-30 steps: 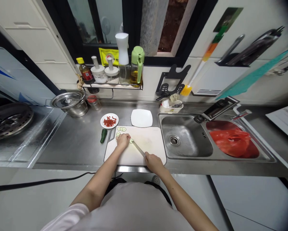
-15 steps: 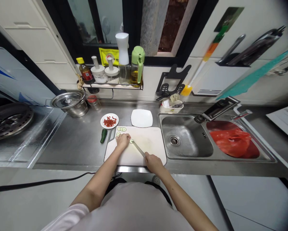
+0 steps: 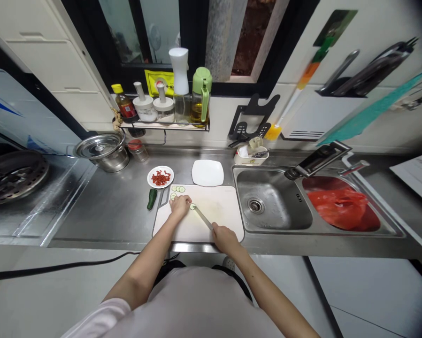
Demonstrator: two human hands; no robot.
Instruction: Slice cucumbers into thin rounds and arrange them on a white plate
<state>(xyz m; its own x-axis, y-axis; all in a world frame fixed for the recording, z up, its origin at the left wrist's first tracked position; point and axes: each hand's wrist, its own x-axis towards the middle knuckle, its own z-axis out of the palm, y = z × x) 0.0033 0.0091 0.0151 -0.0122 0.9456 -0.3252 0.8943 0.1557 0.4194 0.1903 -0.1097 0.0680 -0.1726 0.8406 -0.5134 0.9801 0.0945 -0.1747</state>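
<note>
In front of you runs the steel counter [image 3: 101, 202], with the sink [image 3: 277, 206] to the right and the board [image 3: 228, 199] directly before you. The pot [image 3: 110, 160] stands at the back left. Behind the board is a white plate [image 3: 208, 172]; left of that sits a smaller dish [image 3: 149, 178] holding red bits [image 3: 160, 177]. Your right hand [image 3: 226, 239] has its fingers wrapped around the knife [image 3: 204, 218], which slants over the board. Your left hand [image 3: 180, 206] is lowered to the board with its fingers curled; whether they grip anything cannot be told. A green cucumber [image 3: 152, 199] lies just left of the board. Slices [image 3: 181, 189] rest at the board's back left, and a lone slice [image 3: 193, 206] is at the knife's tip.
</note>
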